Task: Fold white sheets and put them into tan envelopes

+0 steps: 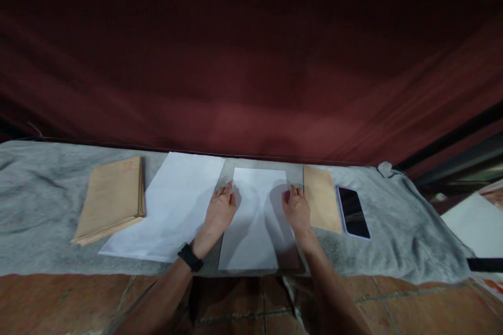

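A white sheet of paper (pixel 251 230) lies flat on the cloth in front of me, its long sides running away from me. My left hand (pixel 220 208) is at its left edge, fingers curled and thumb on the paper side. Opposite it, at the right edge, is my right hand (pixel 296 209), with thumb and forefinger close together on that edge. Under my left wrist is a larger stack of white paper (pixel 176 199). Close to my right hand lies a single brown envelope (pixel 322 199).
At the left, a stack of brown envelopes (pixel 112 193) overlaps the white paper. A smartphone (pixel 354 213) lies right of the single envelope. Grey cloth (pixel 404 225) covers the narrow surface. Behind it hangs a dark red curtain (pixel 251 84); below are floor tiles (pixel 70 301).
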A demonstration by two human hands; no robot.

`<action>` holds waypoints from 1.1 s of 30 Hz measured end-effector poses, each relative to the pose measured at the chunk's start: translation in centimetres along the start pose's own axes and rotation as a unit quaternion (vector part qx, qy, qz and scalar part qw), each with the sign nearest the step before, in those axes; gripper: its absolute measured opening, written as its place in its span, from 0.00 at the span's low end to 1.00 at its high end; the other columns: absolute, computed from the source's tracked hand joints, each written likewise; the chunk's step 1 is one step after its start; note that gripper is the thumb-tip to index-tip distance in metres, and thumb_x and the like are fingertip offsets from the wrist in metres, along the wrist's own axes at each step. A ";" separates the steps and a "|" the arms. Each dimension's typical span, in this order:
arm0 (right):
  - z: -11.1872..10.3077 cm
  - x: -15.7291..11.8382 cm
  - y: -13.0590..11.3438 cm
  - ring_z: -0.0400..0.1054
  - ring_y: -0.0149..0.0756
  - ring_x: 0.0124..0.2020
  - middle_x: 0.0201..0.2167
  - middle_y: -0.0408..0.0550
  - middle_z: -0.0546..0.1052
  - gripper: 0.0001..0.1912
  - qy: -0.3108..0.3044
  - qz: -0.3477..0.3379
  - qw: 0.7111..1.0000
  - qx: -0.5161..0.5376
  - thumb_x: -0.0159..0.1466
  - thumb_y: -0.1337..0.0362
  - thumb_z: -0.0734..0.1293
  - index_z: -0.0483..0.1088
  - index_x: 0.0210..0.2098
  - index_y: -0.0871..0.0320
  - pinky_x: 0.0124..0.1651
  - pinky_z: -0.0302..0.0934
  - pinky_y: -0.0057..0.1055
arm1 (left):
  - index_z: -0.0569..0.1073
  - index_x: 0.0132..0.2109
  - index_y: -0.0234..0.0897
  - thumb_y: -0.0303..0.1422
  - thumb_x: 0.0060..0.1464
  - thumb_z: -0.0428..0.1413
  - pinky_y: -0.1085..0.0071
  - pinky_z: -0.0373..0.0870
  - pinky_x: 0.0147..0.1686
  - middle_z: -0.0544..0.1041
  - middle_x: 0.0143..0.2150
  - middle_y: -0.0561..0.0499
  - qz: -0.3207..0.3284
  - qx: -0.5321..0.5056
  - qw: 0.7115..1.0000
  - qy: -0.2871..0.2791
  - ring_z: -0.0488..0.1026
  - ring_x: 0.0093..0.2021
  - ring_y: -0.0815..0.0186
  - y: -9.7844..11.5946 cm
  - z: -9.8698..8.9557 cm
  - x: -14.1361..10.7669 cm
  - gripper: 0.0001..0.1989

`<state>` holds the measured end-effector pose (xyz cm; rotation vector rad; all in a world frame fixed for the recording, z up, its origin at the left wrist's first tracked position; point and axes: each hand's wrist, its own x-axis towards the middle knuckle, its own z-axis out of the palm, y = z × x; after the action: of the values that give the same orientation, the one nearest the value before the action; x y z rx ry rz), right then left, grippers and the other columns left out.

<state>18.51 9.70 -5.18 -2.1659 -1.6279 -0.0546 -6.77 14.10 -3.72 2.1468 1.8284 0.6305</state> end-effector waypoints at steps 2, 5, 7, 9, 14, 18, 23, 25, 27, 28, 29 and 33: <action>-1.0 0.1 0.4 0.77 0.45 0.41 0.42 0.59 0.81 0.18 -0.059 0.047 0.997 0.014 0.70 0.61 0.59 0.75 0.52 0.60 0.44 0.67 0.36 | 0.72 0.62 0.28 0.31 0.62 0.47 0.58 0.75 0.50 0.82 0.49 0.37 -0.054 -0.057 0.997 -0.026 0.80 0.49 0.53 -0.5 -0.5 -0.1 0.24; -2.0 0.4 1.0 0.77 0.43 0.39 0.37 0.53 0.82 0.13 -0.127 0.107 0.982 0.093 0.67 0.60 0.63 0.76 0.47 0.56 0.41 0.66 0.33 | 0.73 0.60 0.30 0.35 0.59 0.53 0.65 0.74 0.39 0.82 0.38 0.44 -0.178 -0.228 0.954 -0.078 0.80 0.40 0.57 -0.7 -1.2 -0.1 0.24; -2.6 0.7 1.3 0.76 0.42 0.38 0.34 0.50 0.81 0.11 -0.148 0.126 0.969 0.152 0.65 0.61 0.64 0.76 0.43 0.55 0.38 0.64 0.31 | 0.73 0.59 0.31 0.38 0.55 0.57 0.69 0.71 0.32 0.79 0.33 0.49 -0.232 -0.317 0.914 -0.100 0.78 0.34 0.61 -0.5 -1.6 -0.2 0.26; -3.0 1.1 1.4 0.75 0.39 0.34 0.28 0.47 0.80 0.09 -0.164 0.122 0.961 0.188 0.63 0.61 0.65 0.77 0.36 0.55 0.35 0.62 0.29 | 0.75 0.54 0.32 0.41 0.51 0.60 0.72 0.67 0.27 0.77 0.29 0.53 -0.247 -0.363 0.892 -0.109 0.75 0.29 0.65 -0.2 -2.0 -0.4 0.25; -4.5 2.0 1.5 0.64 0.30 0.19 0.13 0.37 0.64 0.16 -0.224 0.104 0.932 0.265 0.59 0.57 0.66 0.67 0.18 0.56 0.23 0.52 0.25 | 0.73 0.29 0.36 0.43 0.42 0.64 0.75 0.55 0.20 0.67 0.19 0.59 -0.210 -0.402 0.874 -0.172 0.61 0.18 0.73 0.5 -2.6 -0.6 0.15; -6.9 2.7 1.1 0.54 0.27 0.11 0.10 0.33 0.59 0.19 -0.232 0.113 0.902 0.347 0.61 0.47 0.65 0.69 0.24 0.56 0.16 0.45 0.24 | 0.64 0.23 0.39 0.47 0.41 0.65 0.76 0.47 0.16 0.60 0.13 0.62 -0.198 -0.432 0.861 -0.184 0.57 0.12 0.74 1.9 -4.8 0.0 0.21; -11.4 3.5 -0.8 0.70 0.32 0.19 0.19 0.39 0.74 0.24 -0.090 0.113 0.820 0.553 0.54 0.41 0.74 0.73 0.32 0.56 0.21 0.63 0.25 | 0.72 0.33 0.37 0.48 0.49 0.64 0.75 0.67 0.24 0.78 0.23 0.53 -0.100 -0.501 0.856 -0.079 0.74 0.22 0.68 4.6 -10.3 1.1 0.18; -12.4 3.5 -1.1 0.76 0.35 0.27 0.26 0.42 0.79 0.22 -0.046 0.082 0.804 0.588 0.56 0.43 0.75 0.75 0.33 0.56 0.32 0.72 0.30 | 0.74 0.35 0.37 0.47 0.50 0.66 0.70 0.75 0.36 0.82 0.31 0.49 -0.061 -0.535 0.842 -0.042 0.80 0.33 0.64 4.9 -12.2 1.3 0.18; -12.5 3.3 -0.9 0.77 0.36 0.34 0.31 0.43 0.82 0.18 -0.036 0.045 0.798 0.601 0.56 0.47 0.77 0.77 0.34 0.55 0.43 0.74 0.34 | 0.75 0.36 0.37 0.46 0.49 0.68 0.68 0.75 0.43 0.84 0.36 0.48 -0.031 -0.542 0.839 -0.033 0.81 0.38 0.63 4.5 -13.2 1.3 0.18; -12.2 3.2 -0.6 0.77 0.37 0.37 0.33 0.44 0.83 0.17 -0.043 0.032 0.798 0.601 0.55 0.49 0.78 0.78 0.35 0.54 0.47 0.73 0.36 | 0.75 0.36 0.37 0.46 0.48 0.69 0.68 0.75 0.44 0.84 0.37 0.48 -0.020 -0.536 0.843 -0.041 0.80 0.39 0.62 4.0 -13.3 1.2 0.19; -11.8 3.1 -0.1 0.77 0.38 0.39 0.35 0.44 0.83 0.17 -0.059 0.024 0.800 0.597 0.54 0.50 0.79 0.79 0.36 0.54 0.49 0.72 0.37 | 0.76 0.36 0.36 0.46 0.47 0.69 0.68 0.75 0.44 0.84 0.38 0.48 -0.009 -0.524 0.850 -0.057 0.80 0.40 0.62 3.3 -13.3 1.1 0.19; -9.7 2.3 1.9 0.77 0.43 0.44 0.41 0.49 0.84 0.18 -0.160 -0.015 0.826 0.541 0.56 0.49 0.78 0.81 0.38 0.54 0.51 0.70 0.40 | 0.78 0.36 0.35 0.46 0.49 0.68 0.66 0.75 0.46 0.83 0.42 0.45 0.046 -0.450 0.875 -0.174 0.79 0.44 0.59 0.3 -11.7 0.7 0.18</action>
<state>23.18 7.91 3.70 -1.2625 -1.3060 1.0199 -12.03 13.70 6.71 1.5556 0.9407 0.8300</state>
